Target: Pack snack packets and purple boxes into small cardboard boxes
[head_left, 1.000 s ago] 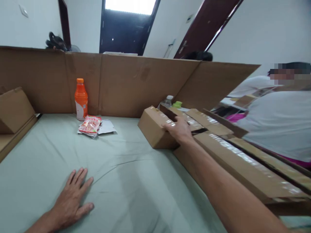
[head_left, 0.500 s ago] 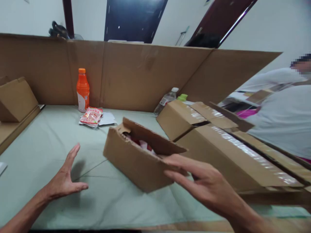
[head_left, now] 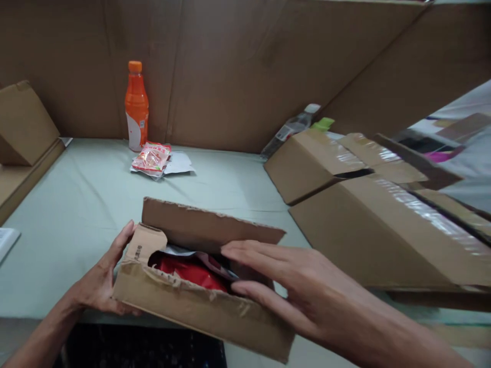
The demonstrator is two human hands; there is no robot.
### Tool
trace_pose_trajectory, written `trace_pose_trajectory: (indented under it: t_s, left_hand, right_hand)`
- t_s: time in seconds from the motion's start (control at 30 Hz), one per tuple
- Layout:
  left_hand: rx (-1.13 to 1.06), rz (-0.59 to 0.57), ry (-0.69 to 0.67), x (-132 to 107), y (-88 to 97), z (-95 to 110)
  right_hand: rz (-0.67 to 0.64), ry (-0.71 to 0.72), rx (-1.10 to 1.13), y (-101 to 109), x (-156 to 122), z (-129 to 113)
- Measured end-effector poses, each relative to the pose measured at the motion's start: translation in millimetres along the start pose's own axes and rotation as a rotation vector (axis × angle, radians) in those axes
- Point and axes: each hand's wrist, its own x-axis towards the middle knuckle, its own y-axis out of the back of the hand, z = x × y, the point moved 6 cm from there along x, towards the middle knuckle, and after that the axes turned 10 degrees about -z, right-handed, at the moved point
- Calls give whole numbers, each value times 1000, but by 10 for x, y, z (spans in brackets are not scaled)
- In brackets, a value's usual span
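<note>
An opened cardboard box (head_left: pixel 199 306) sits at the near edge of the pale green table (head_left: pixel 76 204), its torn lid flap standing up. Inside lie a red packet (head_left: pixel 184 271) and some white paper. My left hand (head_left: pixel 102 281) cups the box's left end, fingers wrapped on its side. My right hand (head_left: pixel 291 286) reaches over the box's open top with fingers stretched out, fingertips above the contents, holding nothing.
An orange drink bottle (head_left: pixel 136 105) and a snack packet (head_left: pixel 151 158) stand at the back by a cardboard wall. Taped cardboard boxes (head_left: pixel 368 214) are stacked on the right, with a clear bottle (head_left: pixel 291 128) behind. A folded carton (head_left: pixel 23 122) sits at left.
The box came from the right-hand stack to the near table edge and now stands open. My left hand rose from the table and took the box's left end; my right hand moved over its top.
</note>
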Motion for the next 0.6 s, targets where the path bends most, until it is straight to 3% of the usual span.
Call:
trace_pose_trajectory:
  t_s: [0.2,0.33,0.47,0.6]
  left_hand:
    - [-29,11,103,-104,-92,-160]
    - [-118,38,63,-136,-152,-204]
    - [-124,43,66,-136,-178,-232]
    - [-117,53,55,-101,-164,-165]
  right_hand:
    - [-277,22,-82,-53,246,-195]
    - [-329,-112,-163,-169,375,-196]
    - [-338,-148,-112,-244,488,-207]
    - [-459,-202,-128,-350,628,-223]
